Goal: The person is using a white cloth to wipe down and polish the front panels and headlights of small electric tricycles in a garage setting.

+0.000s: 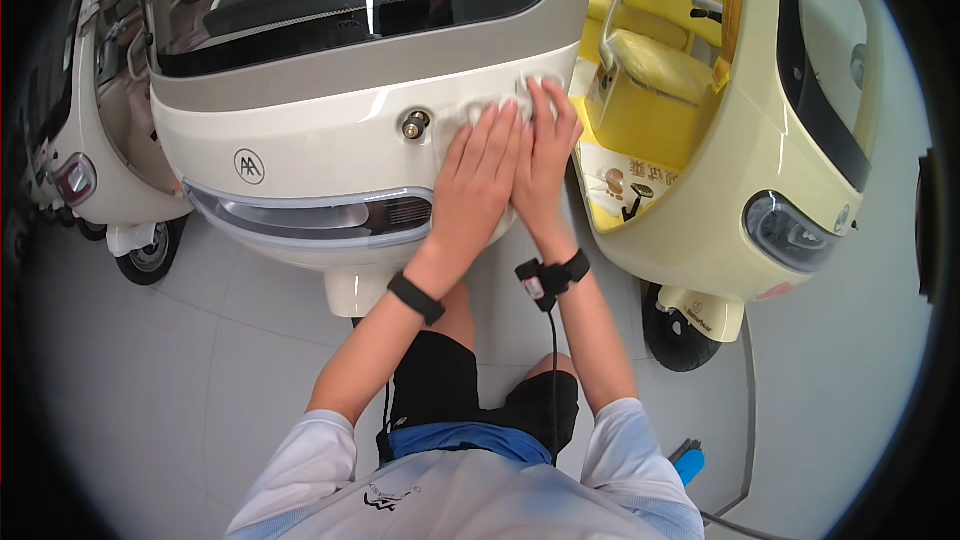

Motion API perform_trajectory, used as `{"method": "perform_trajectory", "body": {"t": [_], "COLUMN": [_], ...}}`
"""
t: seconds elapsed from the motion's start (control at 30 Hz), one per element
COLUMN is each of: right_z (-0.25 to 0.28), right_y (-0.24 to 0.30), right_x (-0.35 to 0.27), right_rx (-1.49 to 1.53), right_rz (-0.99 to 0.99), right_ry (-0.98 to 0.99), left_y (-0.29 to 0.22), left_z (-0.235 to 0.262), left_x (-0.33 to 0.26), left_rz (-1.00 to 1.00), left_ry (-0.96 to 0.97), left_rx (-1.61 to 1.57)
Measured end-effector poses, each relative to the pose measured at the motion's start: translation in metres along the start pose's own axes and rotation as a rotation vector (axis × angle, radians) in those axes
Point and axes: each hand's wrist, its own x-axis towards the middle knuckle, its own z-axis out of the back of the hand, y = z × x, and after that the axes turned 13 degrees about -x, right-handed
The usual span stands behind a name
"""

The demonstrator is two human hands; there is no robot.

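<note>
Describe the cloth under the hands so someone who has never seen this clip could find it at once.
Start at the cream-white small vehicle filling the upper middle. On its front panel, right of the round brass-coloured fitting, the left hand and right hand press side by side. The cloth is the crumpled whitish wad showing past their fingers, the only soft thing on that glossy panel.

Under my left hand (478, 175) and right hand (545, 155) lies a soft white cloth (490, 108), limp and matt. It rests on the cream vehicle's (310, 145) glossy, smooth painted panel. The round fitting (415, 124) beside it looks like shiny metal. The yellow vehicle's (720, 190) body gleams too; the floor tiles (150, 360) are smooth.
</note>
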Motion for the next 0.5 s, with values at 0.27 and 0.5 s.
{"method": "perform_trajectory", "body": {"t": [0.27,0.5], "right_z": [0.007,-0.001], "right_y": [-0.015,-0.016], "right_x": [0.061,-0.031], "right_rx": [-0.025,-0.06], "right_rz": [0.107,0.05], "right_ry": [0.024,-0.027], "left_y": [0.007,0.013], "left_z": [0.011,-0.002], "left_x": [0.048,-0.036], "left_rz": [0.035,-0.096], "left_ry": [-0.108,-0.009], "left_rx": [-0.084,0.06]}}
